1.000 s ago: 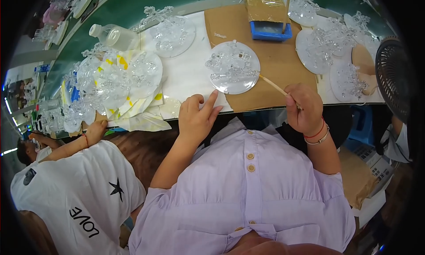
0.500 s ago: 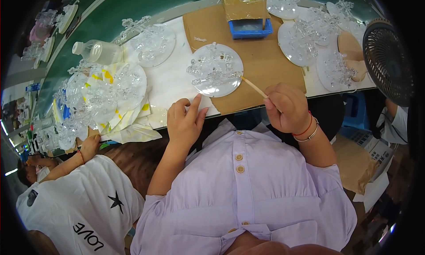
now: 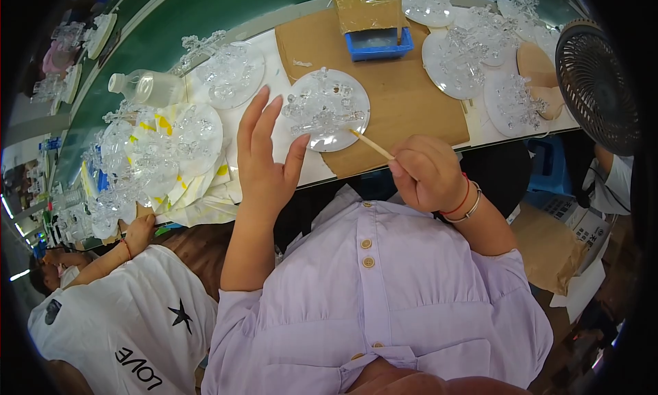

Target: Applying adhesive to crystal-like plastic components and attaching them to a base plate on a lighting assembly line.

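A round clear plastic disc carrying small transparent plastic parts lies in front of me on brown cardboard and white paper. My right hand pinches a thin pale wooden stick, whose tip meets the disc's near right part. Raised at the disc's left edge is my left hand, fingers stretched and thumb spread, holding nothing. Its thumb tip overlaps the disc's near left rim in the picture; I cannot tell if they touch.
Behind the disc stands a blue tray partly covered by a taped cardboard piece. Similar discs lie right and left. A clear bottle lies far left, a black fan stands right. A co-worker's arm rests at left.
My left hand has lifted and moved left and away from me, its fingers opening out. The stick's tip has shifted from the disc's right rim inward, toward the left.
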The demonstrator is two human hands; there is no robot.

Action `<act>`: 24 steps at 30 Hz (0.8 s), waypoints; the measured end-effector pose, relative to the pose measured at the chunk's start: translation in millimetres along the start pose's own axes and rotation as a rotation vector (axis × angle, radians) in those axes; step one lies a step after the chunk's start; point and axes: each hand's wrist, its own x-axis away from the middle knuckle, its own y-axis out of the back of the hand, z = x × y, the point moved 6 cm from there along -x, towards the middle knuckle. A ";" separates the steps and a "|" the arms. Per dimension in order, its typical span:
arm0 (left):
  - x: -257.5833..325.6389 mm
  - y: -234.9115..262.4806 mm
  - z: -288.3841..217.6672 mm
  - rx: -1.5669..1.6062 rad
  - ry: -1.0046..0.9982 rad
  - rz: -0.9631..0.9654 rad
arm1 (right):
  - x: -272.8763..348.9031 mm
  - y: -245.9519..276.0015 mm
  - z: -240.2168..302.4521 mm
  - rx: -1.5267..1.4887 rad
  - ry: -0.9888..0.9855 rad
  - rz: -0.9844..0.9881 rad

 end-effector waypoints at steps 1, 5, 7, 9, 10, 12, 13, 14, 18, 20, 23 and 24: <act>-4.4 -3.4 -0.7 0.060 0.009 0.061 | 1.8 1.6 -0.9 0.000 -0.001 -0.002; -11.9 -8.4 -2.7 0.064 -0.020 0.157 | 3.5 9.1 -8.2 0.037 -0.052 -0.058; -13.7 -9.2 -2.3 0.079 0.021 0.143 | 1.7 12.0 -10.9 0.057 -0.071 -0.085; -16.2 -9.1 -1.7 0.095 0.060 0.130 | 1.2 13.5 -12.1 0.055 -0.068 -0.103; -17.1 -9.8 -2.4 0.096 0.078 0.151 | 1.1 13.9 -11.5 0.055 -0.069 -0.104; -17.2 -11.5 -1.1 0.096 0.095 0.175 | 0.6 10.5 -9.3 0.049 -0.056 -0.046; -16.4 -12.6 0.2 0.109 0.079 0.175 | 1.5 9.8 -7.9 0.049 -0.058 -0.047; -15.6 -13.8 0.5 0.123 0.062 0.175 | 2.8 7.8 -4.6 0.031 -0.033 -0.034; -13.9 -17.0 3.7 0.142 0.060 0.138 | 3.3 21.1 -1.5 0.016 0.012 -0.087; -11.3 -17.1 3.1 0.100 0.026 0.096 | -1.5 41.0 -7.8 0.051 -0.027 -0.171; -9.0 -20.2 -7.9 0.063 -0.069 0.024 | -14.4 61.8 -26.4 0.144 -0.096 -0.265; -7.2 -23.9 -9.8 0.092 -0.075 0.010 | -19.6 64.9 -36.0 0.197 -0.129 -0.271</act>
